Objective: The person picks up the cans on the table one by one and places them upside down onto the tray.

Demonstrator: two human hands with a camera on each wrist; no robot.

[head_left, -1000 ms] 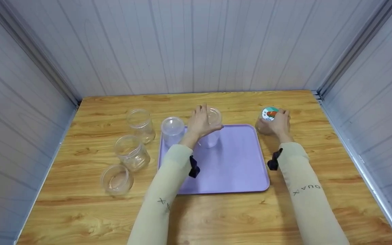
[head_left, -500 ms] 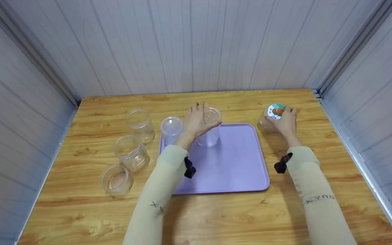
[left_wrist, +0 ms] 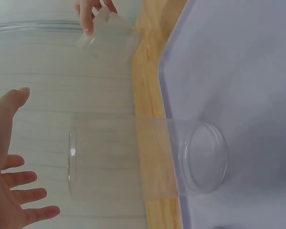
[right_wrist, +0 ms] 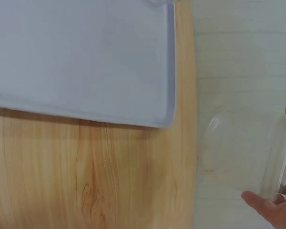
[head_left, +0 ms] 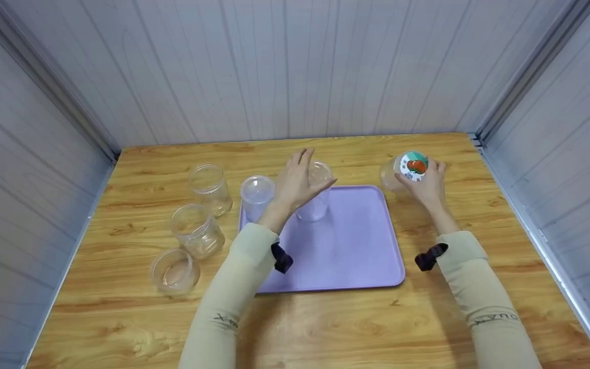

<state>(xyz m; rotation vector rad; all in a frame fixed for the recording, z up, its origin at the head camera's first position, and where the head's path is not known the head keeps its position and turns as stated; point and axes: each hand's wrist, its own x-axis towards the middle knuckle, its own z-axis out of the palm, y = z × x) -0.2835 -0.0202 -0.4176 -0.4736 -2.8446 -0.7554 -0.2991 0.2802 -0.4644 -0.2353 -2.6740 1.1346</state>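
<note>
My right hand [head_left: 429, 187] grips a clear plastic jar [head_left: 391, 175] by its top, where a round label [head_left: 412, 165] shows orange vegetables on white and green. That jar is tilted and off the table, beyond the right back corner of the purple tray [head_left: 361, 246]. In the right wrist view, the fingers [right_wrist: 264, 202] hold it at its rim end. My left hand [head_left: 293, 187] has its fingers spread beside a tall clear jar [left_wrist: 157, 157] standing on the tray. A gap shows between that hand and the jar in the left wrist view.
Another clear container [head_left: 257, 197] stands on the tray's left back corner. Left of the tray, a jar [head_left: 210, 189], a second jar [head_left: 197, 233] and a low round tub [head_left: 176, 271] stand on the wooden table [head_left: 336, 328]. Panel walls [head_left: 285, 72] enclose the table.
The right hand first moved right with the labelled jar; the jar has since risen and tilted, its base swinging left. The left hand has spread and drawn slightly away from the tall jar.
</note>
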